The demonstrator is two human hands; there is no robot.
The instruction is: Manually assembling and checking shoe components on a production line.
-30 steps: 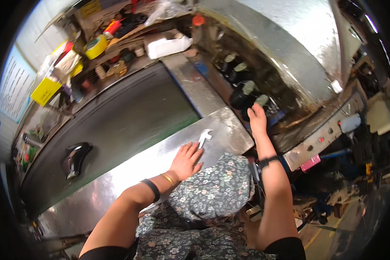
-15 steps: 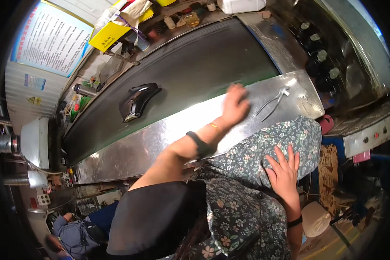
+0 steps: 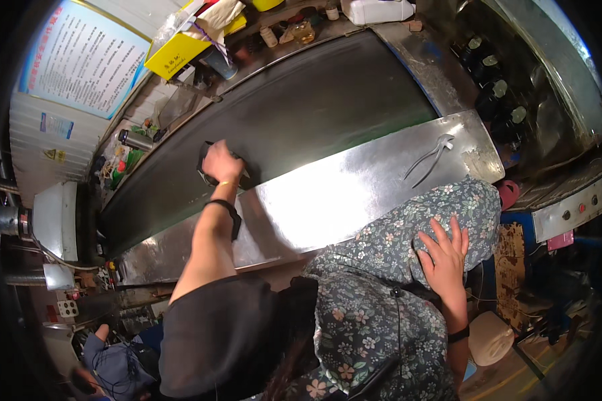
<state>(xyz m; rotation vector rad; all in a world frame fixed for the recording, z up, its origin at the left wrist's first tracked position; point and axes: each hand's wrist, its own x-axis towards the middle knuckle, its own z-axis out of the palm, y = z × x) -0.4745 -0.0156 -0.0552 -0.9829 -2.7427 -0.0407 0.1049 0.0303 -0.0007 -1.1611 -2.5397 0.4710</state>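
My left hand (image 3: pixel 221 162) reaches far over the dark belt (image 3: pixel 314 100) with its fingers closed on a glossy black curved moulded part (image 3: pixel 205 160). The hand covers most of this part; only its dark edges show around the fingers. My right hand (image 3: pixel 445 257) lies with fingers spread on the floral apron (image 3: pixel 381 250) over my lap, holding nothing. Between me and the belt runs a shiny metal ledge (image 3: pixel 354 180). Metal pliers (image 3: pixel 429 160) with long curved handles lie on its right end, apart from both hands.
A yellow box (image 3: pixel 176 57) with cloths stands behind the belt at the back left. A metal flask (image 3: pixel 135 140) is on the far left edge. A button panel (image 3: pixel 575 207) sits at the right. Another person (image 3: pixel 124 364) is at the lower left.
My left hand has swung left from the ledge near the pliers and has taken hold of the black part on the belt. My right hand stays on the apron.
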